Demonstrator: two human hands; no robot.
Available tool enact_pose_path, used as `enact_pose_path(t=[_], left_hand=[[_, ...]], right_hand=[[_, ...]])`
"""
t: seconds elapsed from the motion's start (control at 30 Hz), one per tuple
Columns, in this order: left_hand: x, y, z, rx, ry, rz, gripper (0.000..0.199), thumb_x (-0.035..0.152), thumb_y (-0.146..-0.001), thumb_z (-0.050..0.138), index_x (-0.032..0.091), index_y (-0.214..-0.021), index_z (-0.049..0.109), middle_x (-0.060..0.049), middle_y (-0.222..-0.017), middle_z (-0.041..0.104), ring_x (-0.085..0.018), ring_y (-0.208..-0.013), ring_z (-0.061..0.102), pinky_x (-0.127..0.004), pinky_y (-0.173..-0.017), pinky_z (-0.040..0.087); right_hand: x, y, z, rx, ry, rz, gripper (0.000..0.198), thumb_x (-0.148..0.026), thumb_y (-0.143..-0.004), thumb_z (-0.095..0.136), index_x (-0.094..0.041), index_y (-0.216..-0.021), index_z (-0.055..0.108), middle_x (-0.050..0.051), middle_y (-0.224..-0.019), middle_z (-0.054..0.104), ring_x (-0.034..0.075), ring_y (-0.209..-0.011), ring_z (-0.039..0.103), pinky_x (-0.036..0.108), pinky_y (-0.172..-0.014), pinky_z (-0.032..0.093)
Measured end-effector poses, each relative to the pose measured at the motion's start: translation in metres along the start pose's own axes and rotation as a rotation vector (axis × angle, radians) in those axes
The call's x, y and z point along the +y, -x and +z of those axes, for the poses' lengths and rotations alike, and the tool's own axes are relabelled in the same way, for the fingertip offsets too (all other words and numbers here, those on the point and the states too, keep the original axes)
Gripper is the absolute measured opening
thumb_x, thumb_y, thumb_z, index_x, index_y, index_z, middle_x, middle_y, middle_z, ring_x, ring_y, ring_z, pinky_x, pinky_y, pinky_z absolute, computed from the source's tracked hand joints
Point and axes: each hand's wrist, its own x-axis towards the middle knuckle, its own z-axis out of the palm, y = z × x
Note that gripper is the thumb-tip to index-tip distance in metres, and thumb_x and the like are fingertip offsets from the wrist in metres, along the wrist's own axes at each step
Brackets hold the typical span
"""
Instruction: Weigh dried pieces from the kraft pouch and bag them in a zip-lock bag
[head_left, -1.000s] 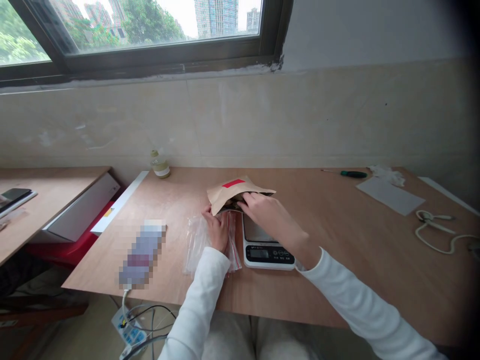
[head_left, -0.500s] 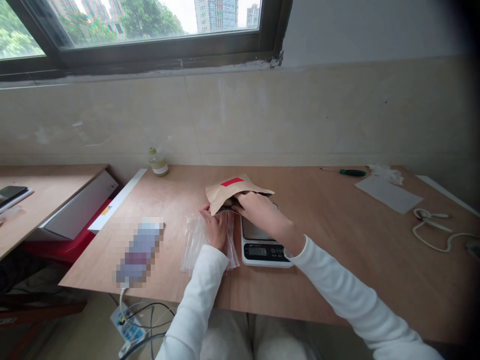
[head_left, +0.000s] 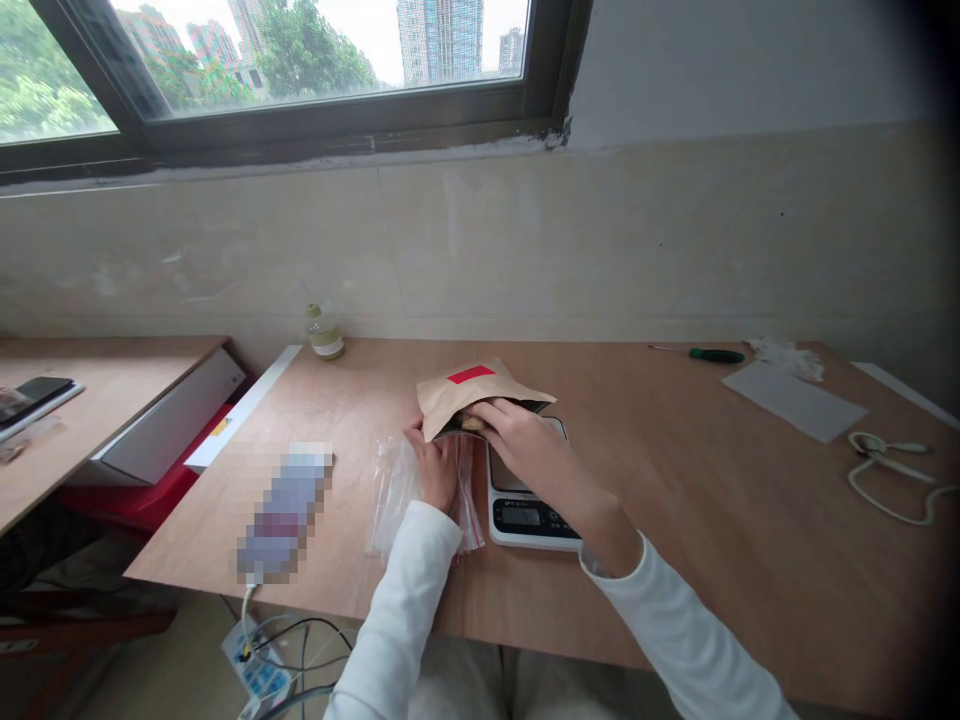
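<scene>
A brown paper bag (head_left: 457, 397) with a red label (head_left: 470, 374) is tilted with its mouth facing me. My left hand (head_left: 436, 472) is closed on the bag's near left edge. At the mouth, the fingers of my right hand (head_left: 529, 440) reach inside, bent around something tan that is mostly hidden. Under my left hand and wrist lie clear zip bags (head_left: 391, 495) with red seal lines. A white kitchen scale (head_left: 536, 538) with a black panel sits below my right hand, its plate partly covered by the hand and the bag.
A blurred phone-like object (head_left: 283, 520) on a cable lies at left. Behind it stands a small bottle (head_left: 325, 335). Far right are a green-handled screwdriver (head_left: 716, 355), a white sheet (head_left: 795, 400) and a white cord (head_left: 889, 490). A power strip (head_left: 262, 665) is below the table's front edge.
My right hand has drawn back slightly from the bag's mouth, and more of its fingers and something tan show. My left hand keeps its hold. The view has shifted slightly.
</scene>
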Motion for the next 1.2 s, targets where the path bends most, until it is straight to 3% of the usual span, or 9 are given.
enact_pose_path(t=[0.2,0.37,0.5,0.6,0.73,0.9,1.07,1.2], left_hand=[[0.002,0.001,-0.001,0.009,0.01,-0.008,0.027,0.033,-0.09,0.048,0.018,-0.112,0.046,-0.013,-0.118,0.046,-0.023,-0.118,0.048,-0.042,-0.106,0.038],[0.003,-0.001,-0.003,0.019,0.013,-0.033,0.023,0.033,-0.089,0.049,0.019,-0.107,0.047,-0.012,-0.115,0.047,-0.023,-0.117,0.048,-0.043,-0.106,0.037],[0.002,-0.002,-0.003,0.016,0.022,-0.042,0.023,0.034,-0.089,0.05,0.019,-0.106,0.048,-0.011,-0.117,0.046,-0.022,-0.116,0.048,-0.041,-0.106,0.037],[0.002,-0.002,-0.003,0.014,0.031,-0.046,0.026,0.035,-0.088,0.052,0.018,-0.108,0.048,-0.012,-0.117,0.046,-0.022,-0.115,0.049,-0.04,-0.106,0.037],[0.003,-0.001,-0.003,0.018,0.038,-0.043,0.025,0.033,-0.088,0.052,0.018,-0.108,0.047,-0.013,-0.118,0.046,-0.023,-0.118,0.048,-0.041,-0.106,0.037],[0.003,-0.001,-0.003,0.021,0.039,-0.039,0.025,0.03,-0.087,0.053,0.019,-0.109,0.047,-0.013,-0.119,0.046,-0.023,-0.122,0.046,-0.042,-0.108,0.036],[0.004,-0.001,-0.002,0.02,0.052,-0.044,0.03,0.034,-0.087,0.054,0.018,-0.11,0.045,-0.014,-0.121,0.046,-0.023,-0.124,0.045,-0.04,-0.108,0.036],[0.005,-0.002,-0.001,0.018,0.061,-0.044,0.03,0.036,-0.087,0.054,0.018,-0.109,0.046,-0.014,-0.121,0.047,-0.024,-0.124,0.044,-0.04,-0.107,0.036]], right_hand=[[0.0,0.037,-0.015,0.307,-0.308,0.008,0.03,-0.015,-0.094,0.045,-0.024,-0.12,0.056,0.004,-0.12,0.067,0.018,-0.11,0.064,0.031,-0.095,0.052],[0.022,0.086,0.002,0.437,-0.304,0.187,0.029,-0.023,-0.094,0.048,-0.025,-0.122,0.055,0.006,-0.12,0.067,0.02,-0.107,0.066,0.033,-0.091,0.054],[0.034,0.107,0.022,0.349,-0.342,0.295,0.023,-0.026,-0.094,0.048,-0.024,-0.115,0.055,0.007,-0.112,0.07,0.021,-0.101,0.069,0.034,-0.085,0.057],[0.038,0.106,0.034,0.27,-0.306,0.241,0.02,-0.023,-0.094,0.045,-0.025,-0.11,0.057,0.006,-0.108,0.071,0.021,-0.096,0.07,0.034,-0.082,0.058],[0.046,0.093,0.048,0.262,-0.224,0.169,0.023,-0.016,-0.093,0.042,-0.023,-0.107,0.058,0.007,-0.103,0.071,0.023,-0.094,0.07,0.039,-0.082,0.058],[0.057,0.084,0.061,0.164,-0.244,0.116,0.038,-0.002,-0.087,0.036,-0.021,-0.11,0.059,0.009,-0.11,0.069,0.023,-0.102,0.067,0.044,-0.088,0.057],[0.063,0.089,0.06,0.103,-0.298,0.095,0.055,0.002,-0.083,0.033,-0.021,-0.13,0.052,0.009,-0.135,0.058,0.02,-0.126,0.054,0.045,-0.107,0.046],[0.053,0.084,0.04,0.14,-0.272,0.122,0.051,-0.002,-0.087,0.035,-0.021,-0.13,0.055,0.01,-0.137,0.056,0.021,-0.129,0.051,0.046,-0.107,0.045]])
